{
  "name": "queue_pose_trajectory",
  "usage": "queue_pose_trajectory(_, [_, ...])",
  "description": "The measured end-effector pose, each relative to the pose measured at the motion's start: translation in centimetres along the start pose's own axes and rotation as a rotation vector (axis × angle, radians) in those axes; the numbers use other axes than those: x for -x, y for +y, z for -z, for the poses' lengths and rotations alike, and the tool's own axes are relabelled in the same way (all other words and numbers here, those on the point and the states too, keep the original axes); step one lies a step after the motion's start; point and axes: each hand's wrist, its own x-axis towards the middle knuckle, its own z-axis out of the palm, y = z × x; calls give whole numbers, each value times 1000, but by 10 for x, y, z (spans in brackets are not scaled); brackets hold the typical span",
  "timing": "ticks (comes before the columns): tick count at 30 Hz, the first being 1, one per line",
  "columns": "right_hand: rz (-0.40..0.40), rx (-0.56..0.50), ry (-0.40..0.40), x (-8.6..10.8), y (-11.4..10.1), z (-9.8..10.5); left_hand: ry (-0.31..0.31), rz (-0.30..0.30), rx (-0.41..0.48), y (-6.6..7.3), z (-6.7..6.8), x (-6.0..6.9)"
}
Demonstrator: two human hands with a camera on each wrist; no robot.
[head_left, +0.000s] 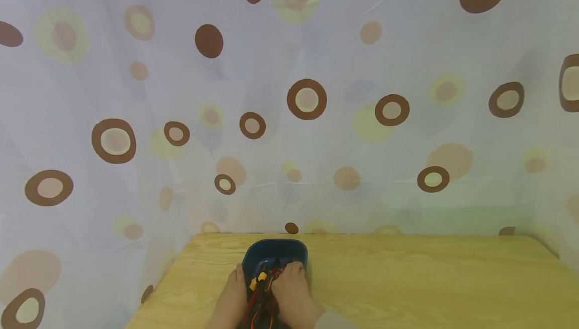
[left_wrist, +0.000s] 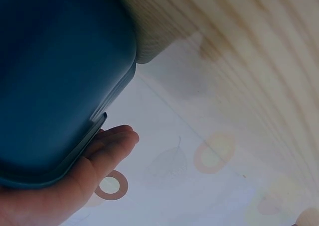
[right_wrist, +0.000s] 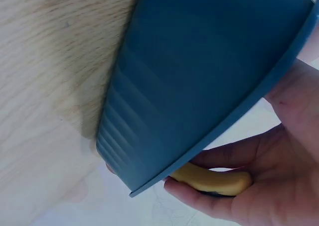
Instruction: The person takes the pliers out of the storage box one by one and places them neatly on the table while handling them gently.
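Observation:
A dark blue bin [head_left: 276, 242] with tools and cables in it stands on the wooden table. My left hand [head_left: 232, 294] lies along the bin's left side, fingers fairly straight; in the left wrist view the hand [left_wrist: 79, 181] touches the bin wall [left_wrist: 60, 86] near its rim. My right hand [head_left: 291, 291] reaches over the right rim into the bin. The right wrist view shows the right hand [right_wrist: 269, 181] curled round a yellow handle [right_wrist: 214, 180] at the rim of the bin [right_wrist: 189, 76]. Yellow-and-red tool parts [head_left: 259, 280] lie between the hands; what the handle belongs to is hidden.
The wooden table [head_left: 407, 279] extends to the right of the bin. A pale curtain [head_left: 344, 143] with brown and yellow circles hangs behind the table's far edge and along its sides.

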Motion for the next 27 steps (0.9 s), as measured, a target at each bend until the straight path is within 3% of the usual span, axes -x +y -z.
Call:
queue_pose_trajectory(4, [26, -3, -31, -1, 1, 3, 14, -5, 16, -2, -2, 0])
queue_pose_trajectory(9, [-27, -20, -35, -1, 1, 1, 6, -3, 18, -3, -4, 0])
queue_pose_trajectory(14, [-50, 74, -98, 0, -2, -2, 25, 0, 13, -2, -5, 1])
queue_pose_trajectory(19, [-123, 178, -164, -2, -12, -6, 31, -4, 13, -1, -5, 1])
queue_pose_trajectory(27, [-220, 184, -166, -4, -22, -13, 24, 5, 1, -1, -5, 0])
